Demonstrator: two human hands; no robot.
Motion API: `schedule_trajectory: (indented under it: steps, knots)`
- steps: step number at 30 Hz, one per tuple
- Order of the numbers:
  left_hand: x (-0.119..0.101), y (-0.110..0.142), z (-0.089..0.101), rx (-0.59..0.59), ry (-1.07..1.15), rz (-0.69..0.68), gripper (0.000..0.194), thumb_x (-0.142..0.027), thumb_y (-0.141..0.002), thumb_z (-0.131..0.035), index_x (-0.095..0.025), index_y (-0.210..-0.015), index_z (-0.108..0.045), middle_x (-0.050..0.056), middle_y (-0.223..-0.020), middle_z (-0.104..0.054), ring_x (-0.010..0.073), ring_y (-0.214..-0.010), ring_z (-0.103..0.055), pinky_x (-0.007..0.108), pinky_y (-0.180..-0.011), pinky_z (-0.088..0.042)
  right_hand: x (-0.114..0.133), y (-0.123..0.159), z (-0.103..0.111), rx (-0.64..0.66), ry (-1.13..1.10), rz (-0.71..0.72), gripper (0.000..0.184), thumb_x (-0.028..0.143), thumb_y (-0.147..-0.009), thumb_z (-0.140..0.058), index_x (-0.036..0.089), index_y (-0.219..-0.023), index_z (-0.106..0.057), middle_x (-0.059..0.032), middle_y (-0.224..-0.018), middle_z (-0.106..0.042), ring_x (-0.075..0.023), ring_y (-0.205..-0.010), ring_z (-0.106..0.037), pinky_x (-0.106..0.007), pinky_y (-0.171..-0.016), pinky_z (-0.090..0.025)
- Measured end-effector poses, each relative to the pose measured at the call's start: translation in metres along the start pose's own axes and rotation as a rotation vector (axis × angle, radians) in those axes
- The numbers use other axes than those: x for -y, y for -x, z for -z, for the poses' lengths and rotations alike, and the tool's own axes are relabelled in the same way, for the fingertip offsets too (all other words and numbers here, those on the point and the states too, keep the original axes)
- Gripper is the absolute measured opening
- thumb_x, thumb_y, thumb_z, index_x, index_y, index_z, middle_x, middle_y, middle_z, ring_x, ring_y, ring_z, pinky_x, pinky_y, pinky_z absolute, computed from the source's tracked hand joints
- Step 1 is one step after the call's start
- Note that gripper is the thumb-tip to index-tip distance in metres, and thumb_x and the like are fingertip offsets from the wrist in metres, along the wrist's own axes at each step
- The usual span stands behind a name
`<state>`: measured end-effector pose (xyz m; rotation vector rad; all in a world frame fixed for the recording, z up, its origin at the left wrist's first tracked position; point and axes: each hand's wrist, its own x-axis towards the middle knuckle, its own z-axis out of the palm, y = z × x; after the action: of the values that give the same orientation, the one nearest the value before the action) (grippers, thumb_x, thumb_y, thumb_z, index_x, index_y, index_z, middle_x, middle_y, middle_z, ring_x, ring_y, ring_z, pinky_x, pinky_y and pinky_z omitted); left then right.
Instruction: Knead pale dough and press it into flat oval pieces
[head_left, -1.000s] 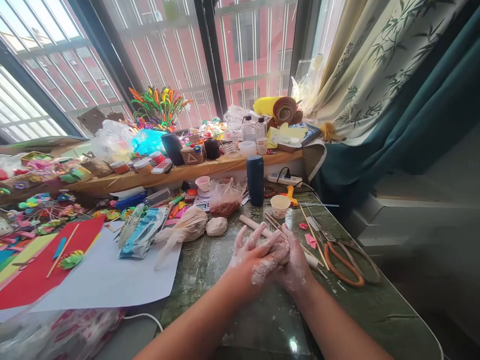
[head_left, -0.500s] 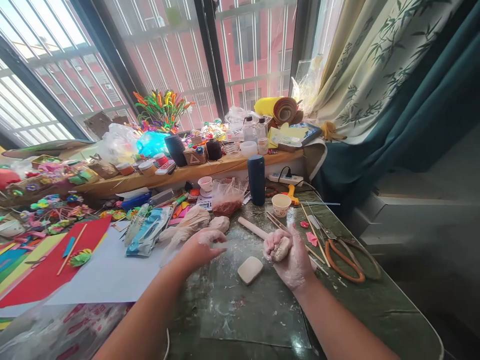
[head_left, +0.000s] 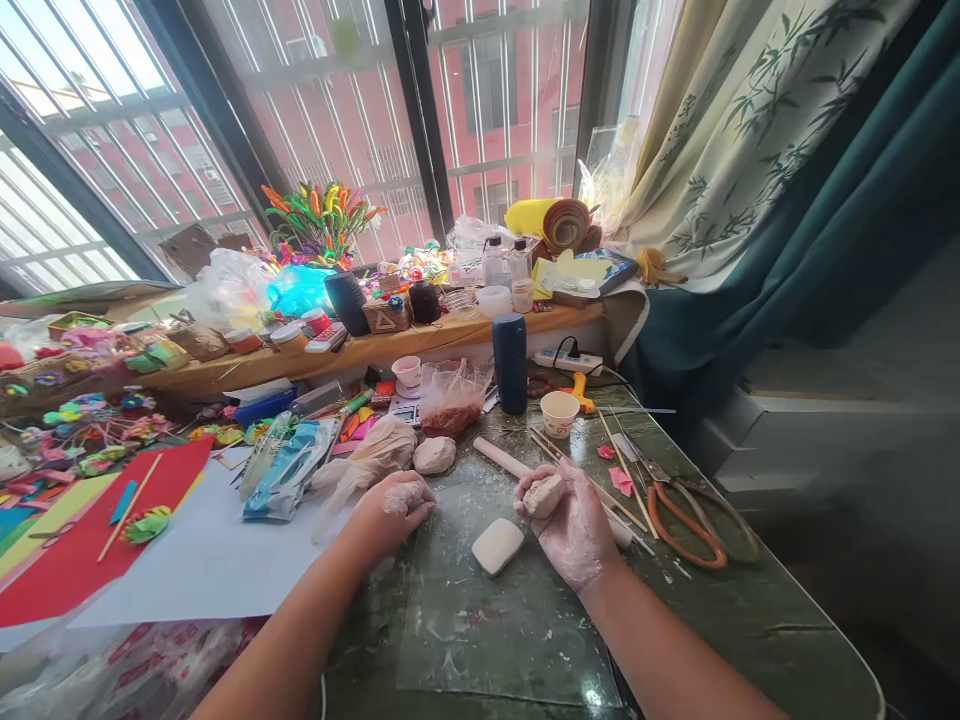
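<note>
In my right hand [head_left: 576,535], floury fingers curl around a rough lump of clay [head_left: 544,495]. My left hand [head_left: 399,512] is closed low over the table, beside a plastic bag [head_left: 379,450]; whatever its fingers hold, if anything, is hidden. Between my hands a smooth, flattened piece of clay [head_left: 498,546] with rounded corners lies on a clear sheet [head_left: 487,640]. A rounder ball of clay [head_left: 434,455] sits just beyond my left hand. Behind my right hand lies a pale rolling pin [head_left: 501,457], partly covered by the hand.
Orange-handled scissors [head_left: 686,535] and thin sticks [head_left: 630,480] lie to the right. A paper cup [head_left: 559,415], a yellow glue gun [head_left: 581,391] and a dark blue bottle [head_left: 510,365] stand farther back. White paper [head_left: 225,560] and a blue packet [head_left: 289,470] are at left.
My hands have parted from being pressed together, uncovering the flattened clay. My left hand moved left, then closed near the bag. The right hand now shows the clay lump it holds.
</note>
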<state>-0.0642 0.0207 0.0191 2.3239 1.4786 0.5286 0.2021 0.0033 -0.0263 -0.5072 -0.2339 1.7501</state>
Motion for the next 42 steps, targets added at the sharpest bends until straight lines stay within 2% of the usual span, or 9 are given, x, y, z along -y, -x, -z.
schedule_trajectory:
  steps: [4,9,15,21,24,27,35,39,42]
  knots:
    - [-0.053,-0.012,-0.015,-0.215,0.187,-0.149,0.016,-0.033,-0.094,-0.062,-0.027,-0.093,-0.076,0.005,-0.096,-0.074,0.0205,-0.092,-0.068,0.034,-0.088,-0.054,-0.005,0.0,-0.003,0.001,-0.028,-0.085,0.028,0.042,-0.091,-0.065,0.015,-0.095,-0.073,-0.0115,-0.092,-0.078,-0.0238,-0.084,-0.074,-0.04,-0.082,-0.06]
    - [-0.107,-0.034,-0.045,-0.149,0.414,-0.236,0.009,-0.023,-0.085,-0.071,-0.028,-0.086,-0.078,0.005,-0.097,-0.076,0.0222,-0.098,-0.07,0.039,-0.091,-0.056,-0.003,-0.001,-0.004,0.15,-0.077,-0.139,0.031,0.042,-0.096,-0.059,0.014,-0.099,-0.072,-0.009,-0.09,-0.078,-0.0192,-0.081,-0.073,-0.03,-0.073,-0.059]
    - [-0.112,-0.05,-0.055,-0.071,0.715,0.051,0.009,-0.02,-0.071,-0.082,-0.02,-0.071,-0.073,0.009,-0.119,-0.068,0.0279,-0.113,-0.066,0.043,-0.093,-0.057,0.002,-0.001,-0.009,0.21,0.007,-0.044,0.037,0.042,-0.093,-0.061,0.014,-0.116,-0.069,-0.0131,-0.11,-0.076,-0.0246,-0.095,-0.073,-0.033,-0.078,-0.059]
    - [-0.11,-0.044,-0.06,0.202,1.089,0.253,0.079,-0.013,-0.063,-0.087,-0.024,-0.134,-0.054,0.01,-0.122,-0.07,0.0261,-0.115,-0.068,0.044,-0.102,-0.054,-0.004,0.004,-0.007,0.089,0.126,0.075,0.05,0.048,-0.086,-0.069,0.021,-0.127,-0.062,-0.0079,-0.093,-0.078,-0.0241,-0.085,-0.074,-0.032,-0.072,-0.058]
    - [-0.114,-0.037,-0.071,0.203,1.052,0.209,0.084,-0.012,-0.074,-0.078,-0.026,-0.148,-0.043,0.013,-0.139,-0.063,0.0271,-0.128,-0.061,0.046,-0.112,-0.046,-0.006,0.006,-0.004,0.028,0.171,0.13,0.053,0.055,-0.086,-0.066,0.021,-0.127,-0.062,-0.0053,-0.084,-0.077,-0.0238,-0.08,-0.073,-0.035,-0.073,-0.058]
    - [-0.118,-0.034,-0.081,0.131,0.936,0.153,0.069,-0.008,-0.075,-0.073,-0.025,-0.139,-0.055,0.01,-0.143,-0.061,0.0286,-0.135,-0.055,0.046,-0.116,-0.042,-0.007,0.007,-0.001,-0.008,0.191,0.143,0.054,0.059,-0.087,-0.061,0.021,-0.124,-0.065,-0.0042,-0.076,-0.075,-0.0225,-0.071,-0.071,-0.035,-0.069,-0.057]
    - [-0.129,-0.042,-0.081,0.056,0.702,0.064,0.049,-0.004,-0.071,-0.067,-0.024,-0.116,-0.068,0.005,-0.133,-0.065,0.0228,-0.116,-0.062,0.035,-0.104,-0.047,-0.004,0.007,-0.006,-0.047,0.221,0.224,0.03,0.049,-0.083,-0.068,0.019,-0.084,-0.071,0.0049,-0.046,-0.053,-0.0141,-0.044,-0.05,-0.027,-0.051,-0.046]
    - [-0.132,-0.043,-0.084,0.075,0.625,0.074,0.051,-0.008,-0.076,-0.063,-0.022,-0.125,-0.064,-0.001,-0.089,-0.066,0.0131,-0.076,-0.059,0.024,-0.074,-0.05,-0.001,0.006,-0.008,-0.066,0.258,0.252,0.023,0.043,-0.082,-0.069,0.02,-0.081,-0.071,0.0043,-0.047,-0.054,-0.0138,-0.045,-0.049,-0.027,-0.05,-0.044]
    - [-0.131,-0.045,-0.084,0.071,0.56,0.058,0.049,-0.01,-0.077,-0.061,-0.022,-0.125,-0.064,-0.005,-0.075,-0.058,0.0117,-0.067,-0.053,0.023,-0.067,-0.047,0.0,0.003,-0.006,-0.066,0.273,0.263,0.02,0.04,-0.081,-0.069,0.02,-0.08,-0.07,0.0041,-0.048,-0.056,-0.0134,-0.045,-0.049,-0.026,-0.049,-0.043]
